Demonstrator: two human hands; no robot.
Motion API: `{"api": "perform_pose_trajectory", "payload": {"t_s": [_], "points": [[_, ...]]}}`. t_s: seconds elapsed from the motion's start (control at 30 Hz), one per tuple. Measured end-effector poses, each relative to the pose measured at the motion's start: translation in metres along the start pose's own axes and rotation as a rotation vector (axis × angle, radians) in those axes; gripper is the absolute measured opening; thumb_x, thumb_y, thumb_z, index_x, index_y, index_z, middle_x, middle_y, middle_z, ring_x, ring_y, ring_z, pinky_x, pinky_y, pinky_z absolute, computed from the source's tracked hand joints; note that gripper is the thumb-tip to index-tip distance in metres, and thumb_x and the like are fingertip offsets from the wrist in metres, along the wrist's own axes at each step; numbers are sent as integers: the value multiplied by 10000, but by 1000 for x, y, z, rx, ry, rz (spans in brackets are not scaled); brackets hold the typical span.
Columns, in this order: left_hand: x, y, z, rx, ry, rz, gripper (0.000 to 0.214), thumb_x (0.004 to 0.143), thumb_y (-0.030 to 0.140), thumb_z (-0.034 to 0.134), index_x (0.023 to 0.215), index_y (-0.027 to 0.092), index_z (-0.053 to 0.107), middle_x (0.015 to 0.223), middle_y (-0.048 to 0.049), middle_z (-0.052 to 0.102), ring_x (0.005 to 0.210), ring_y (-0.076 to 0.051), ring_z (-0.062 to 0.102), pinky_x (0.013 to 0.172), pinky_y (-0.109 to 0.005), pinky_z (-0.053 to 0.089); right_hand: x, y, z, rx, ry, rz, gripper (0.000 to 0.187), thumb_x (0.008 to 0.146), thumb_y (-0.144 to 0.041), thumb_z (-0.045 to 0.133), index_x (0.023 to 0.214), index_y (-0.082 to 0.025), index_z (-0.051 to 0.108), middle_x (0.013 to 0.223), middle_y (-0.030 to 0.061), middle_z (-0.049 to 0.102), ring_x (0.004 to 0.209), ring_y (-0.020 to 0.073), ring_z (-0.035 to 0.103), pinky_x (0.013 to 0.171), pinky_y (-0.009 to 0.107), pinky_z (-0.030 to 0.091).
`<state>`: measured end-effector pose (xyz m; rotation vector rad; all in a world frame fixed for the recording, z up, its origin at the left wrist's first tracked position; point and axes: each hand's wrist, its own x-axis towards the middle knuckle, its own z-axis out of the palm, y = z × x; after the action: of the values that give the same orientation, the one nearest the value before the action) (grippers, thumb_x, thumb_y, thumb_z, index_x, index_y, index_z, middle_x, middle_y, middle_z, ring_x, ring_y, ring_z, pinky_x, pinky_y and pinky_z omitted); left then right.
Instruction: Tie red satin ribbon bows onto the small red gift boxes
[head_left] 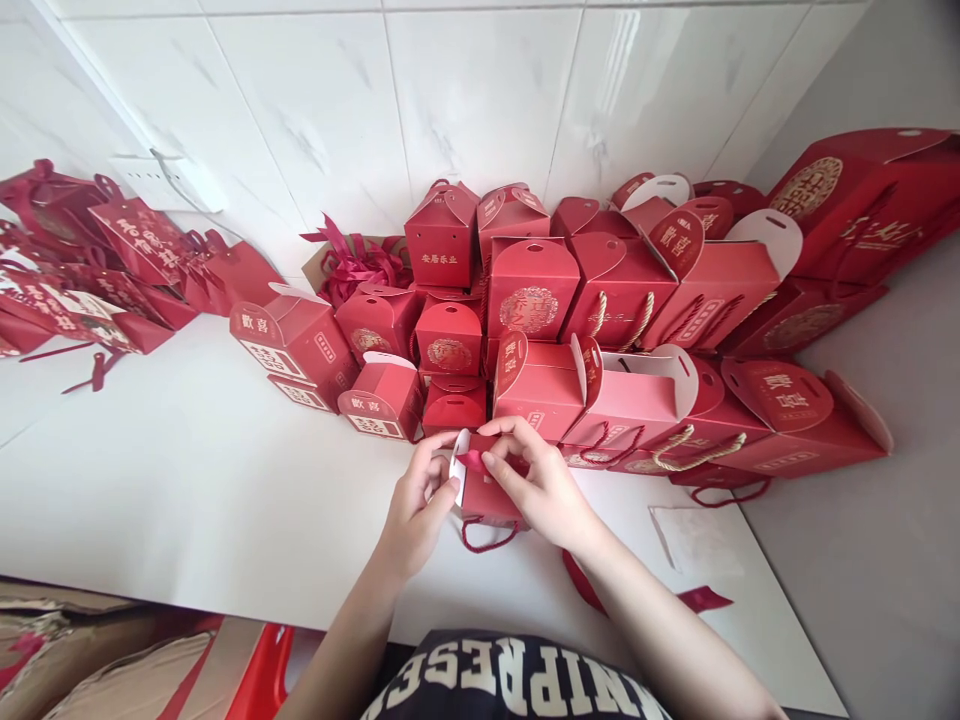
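Note:
A small red gift box (491,498) with a dark red cord handle (487,540) stands on the white table in front of me. My left hand (420,500) is at its left side, thumb and fingers closed on the white inner face of the raised box flap (460,468). From the right, my right hand (532,480) pinches a red ribbon (472,461) at the slot in that flap. Part of the box is covered by my right fingers. More red ribbon (703,598) shows beyond my right forearm.
Stacked red gift boxes (536,295) line the tiled wall behind. A carton of loose ribbons (360,262) stands among them. Ribbon-tied boxes (142,240) are piled at the left. A clear plastic sheet (697,540) lies right. Cardboard cartons (112,660) sit below the table's front edge.

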<state>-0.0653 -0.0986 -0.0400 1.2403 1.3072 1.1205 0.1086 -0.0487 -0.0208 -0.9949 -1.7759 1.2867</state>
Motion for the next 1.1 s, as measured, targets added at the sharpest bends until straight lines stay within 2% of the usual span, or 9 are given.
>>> {"api": "perform_pose_trajectory", "payload": {"t_s": [0.27, 0.4, 0.9, 1.1], "points": [[-2, -2, -4, 31, -11, -7, 401, 949, 298, 501, 1346, 271, 454, 793, 18, 537, 702, -132, 431, 660, -262, 364, 2, 2, 4, -106, -7, -2, 210, 946, -219, 488, 1154, -247, 498, 749, -49, 633, 728, 151, 597, 729, 270, 436], [-2, -2, -4, 29, -17, -5, 408, 942, 272, 499, 1347, 270, 452, 767, 27, 523, 695, -131, 437, 666, -260, 367, 2, 2, 4, -143, 11, 21, 219, 945, -221, 486, 1161, -255, 494, 749, -56, 629, 685, 141, 575, 682, 259, 420], [-5, 1, -3, 49, -11, -23, 431, 945, 287, 476, 1374, 270, 439, 762, 22, 518, 695, -141, 437, 663, -264, 375, 5, 6, 4, -98, 52, 28, 218, 959, -279, 485, 1173, -238, 485, 757, -40, 624, 687, 149, 594, 672, 264, 439], [-4, 0, -4, 42, -18, -14, 396, 957, 288, 470, 1352, 279, 448, 743, 30, 487, 693, -135, 433, 677, -268, 368, 2, 4, 2, -116, 30, 16, 220, 967, -279, 476, 1184, -240, 482, 764, -39, 618, 698, 145, 595, 678, 253, 437]]}}
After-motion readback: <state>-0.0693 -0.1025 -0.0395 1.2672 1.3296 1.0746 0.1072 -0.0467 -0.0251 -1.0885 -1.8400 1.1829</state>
